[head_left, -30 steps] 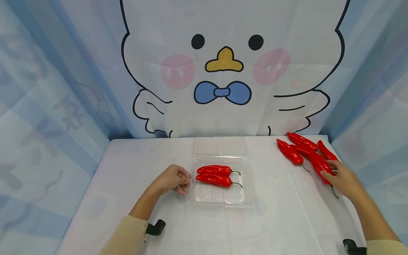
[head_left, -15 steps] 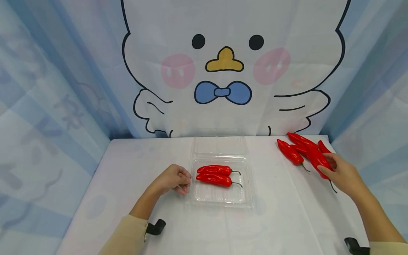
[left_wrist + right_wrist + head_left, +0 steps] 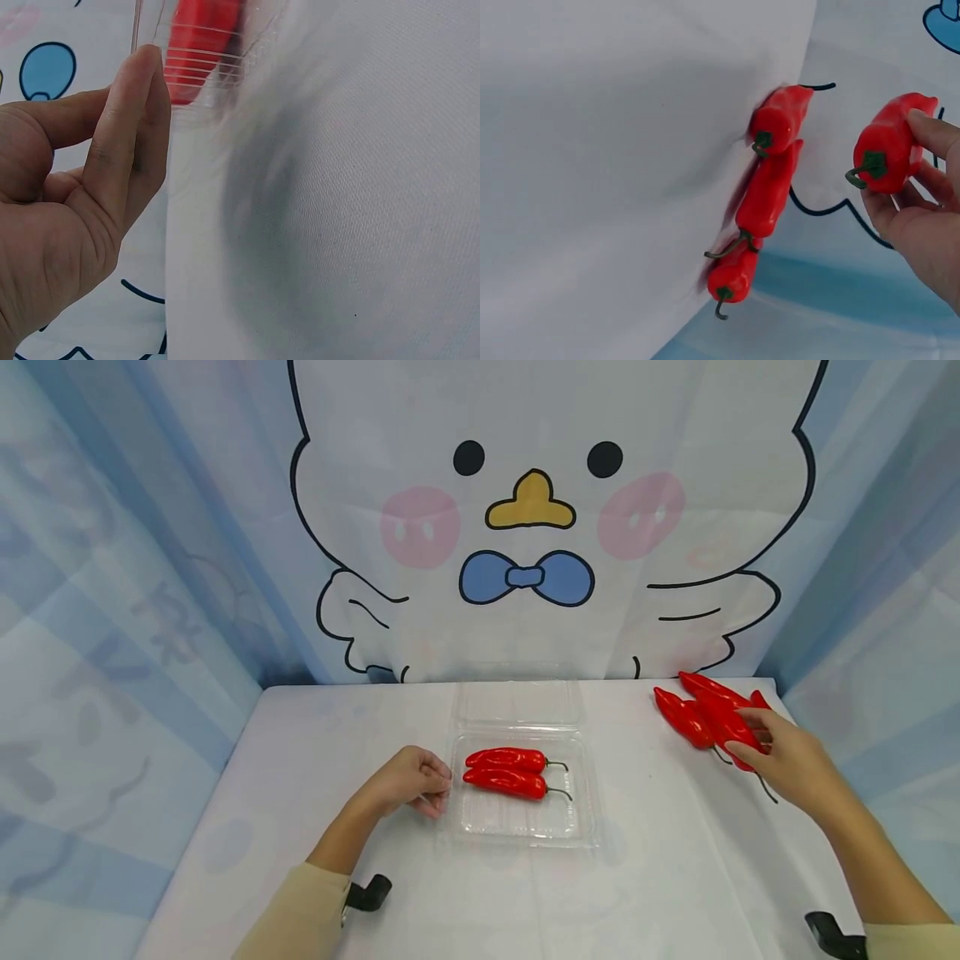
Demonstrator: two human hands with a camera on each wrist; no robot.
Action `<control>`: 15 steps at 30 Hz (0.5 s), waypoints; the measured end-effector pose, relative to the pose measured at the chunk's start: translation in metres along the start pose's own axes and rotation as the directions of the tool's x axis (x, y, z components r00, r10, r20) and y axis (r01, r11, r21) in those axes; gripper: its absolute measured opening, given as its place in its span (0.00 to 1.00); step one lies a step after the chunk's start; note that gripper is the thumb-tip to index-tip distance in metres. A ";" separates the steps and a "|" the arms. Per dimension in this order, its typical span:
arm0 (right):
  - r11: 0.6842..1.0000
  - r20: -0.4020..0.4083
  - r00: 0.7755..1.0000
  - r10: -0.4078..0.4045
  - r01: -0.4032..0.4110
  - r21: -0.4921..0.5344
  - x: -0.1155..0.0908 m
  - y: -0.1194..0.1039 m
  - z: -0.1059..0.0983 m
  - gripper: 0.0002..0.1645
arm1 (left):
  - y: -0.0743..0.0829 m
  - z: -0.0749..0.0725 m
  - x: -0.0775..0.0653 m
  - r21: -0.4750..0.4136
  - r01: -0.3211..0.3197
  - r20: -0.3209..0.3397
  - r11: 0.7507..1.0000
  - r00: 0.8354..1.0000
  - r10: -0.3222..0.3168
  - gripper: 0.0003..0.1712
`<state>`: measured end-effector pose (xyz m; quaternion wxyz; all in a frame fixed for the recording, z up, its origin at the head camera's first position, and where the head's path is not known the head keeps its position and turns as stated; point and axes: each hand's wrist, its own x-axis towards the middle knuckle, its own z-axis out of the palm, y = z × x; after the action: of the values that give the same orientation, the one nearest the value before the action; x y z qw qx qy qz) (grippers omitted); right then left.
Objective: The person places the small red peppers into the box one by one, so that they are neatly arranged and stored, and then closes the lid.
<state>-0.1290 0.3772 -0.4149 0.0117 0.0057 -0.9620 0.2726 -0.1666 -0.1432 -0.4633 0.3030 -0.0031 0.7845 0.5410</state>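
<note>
My right hand [image 3: 791, 760] grips a red chili pepper [image 3: 889, 142] with a curled green stem, thumb on one side and fingers on the other. In the right wrist view, this pepper is lifted clear of the table, stem end toward the camera. At the left edge of a clear plastic container [image 3: 517, 822] is my left hand [image 3: 408, 781], its thumb and fingers pinching the rim. The left wrist view has the fingertips right at the ribbed plastic wall. Two red chili peppers [image 3: 506, 772] lie side by side inside the container, stems to the right.
Three more chili peppers [image 3: 769, 191] lie at the table's back right corner, partly overlapped by the right hand in the head view. The container's open lid [image 3: 517, 703] leans back toward the printed curtain [image 3: 525, 635] behind the white table [image 3: 637, 893].
My right hand has lifted one chili pepper from the pile and moved it left and slightly up. The left hand and the container stay where they were.
</note>
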 end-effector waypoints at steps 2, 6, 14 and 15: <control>1.000 -0.001 1.000 -0.020 0.020 -0.002 0.000 -0.004 0.000 0.45 | 0.000 0.001 0.000 -0.002 0.003 0.001 1.000 1.000 -0.003 0.06; 0.999 -0.005 0.999 -0.054 0.054 0.000 0.002 -0.012 0.003 0.44 | 0.001 0.002 0.001 -0.004 0.001 0.001 1.000 1.000 -0.001 0.06; 0.996 0.017 0.996 -0.087 0.087 0.002 0.006 -0.029 0.013 0.44 | 0.001 0.002 0.000 0.004 0.010 -0.013 1.000 1.000 -0.010 0.06; 0.996 0.022 0.996 -0.091 0.091 0.002 0.007 -0.032 0.014 0.45 | 0.001 0.002 0.000 0.005 0.010 -0.015 1.000 1.000 -0.010 0.06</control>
<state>-0.1355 0.3428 -0.4099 0.0135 0.0526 -0.9607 0.2722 -0.1661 -0.1415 -0.4626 0.2998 -0.0105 0.7883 0.5373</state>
